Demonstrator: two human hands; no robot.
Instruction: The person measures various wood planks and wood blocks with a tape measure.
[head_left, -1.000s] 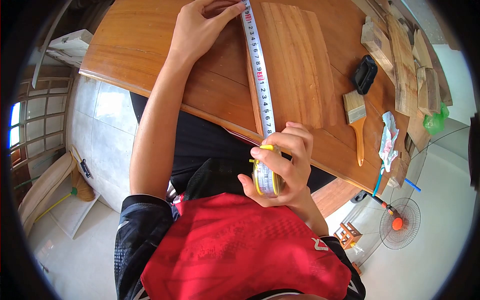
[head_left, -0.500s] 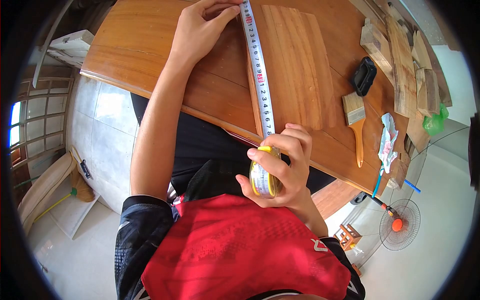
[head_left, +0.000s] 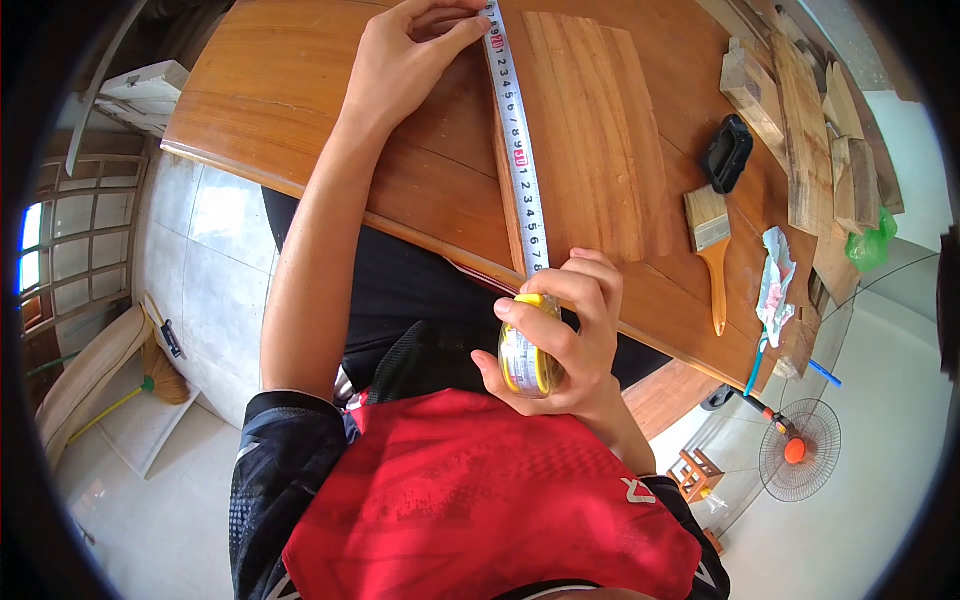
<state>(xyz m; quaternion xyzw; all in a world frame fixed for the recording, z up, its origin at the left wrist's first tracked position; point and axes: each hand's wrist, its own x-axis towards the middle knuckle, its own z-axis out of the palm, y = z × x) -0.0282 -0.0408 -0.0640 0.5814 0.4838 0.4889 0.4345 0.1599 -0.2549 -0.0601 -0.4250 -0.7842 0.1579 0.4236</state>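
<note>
My right hand (head_left: 575,335) is wrapped around the yellow, clear-sided case of a tape measure (head_left: 522,362), just off the table's near edge. From the case the white blade (head_left: 517,135) runs out to the top of the view, lying along the left edge of a wooden board (head_left: 595,130). Red marks on the blade show 20 and 30, and digits up to 8 follow near the case. At the top, my left hand (head_left: 420,50) pinches with thumb and fingers at the blade's left edge. The blade's far end is out of view.
On the wooden table (head_left: 270,90), right of the board, lie a paintbrush (head_left: 712,250), a black tray-like object (head_left: 727,152) and a crumpled wrapper (head_left: 775,280). Wood offcuts (head_left: 800,130) and a green plastic bag (head_left: 872,240) are at the far right. A fan (head_left: 797,450) stands beyond.
</note>
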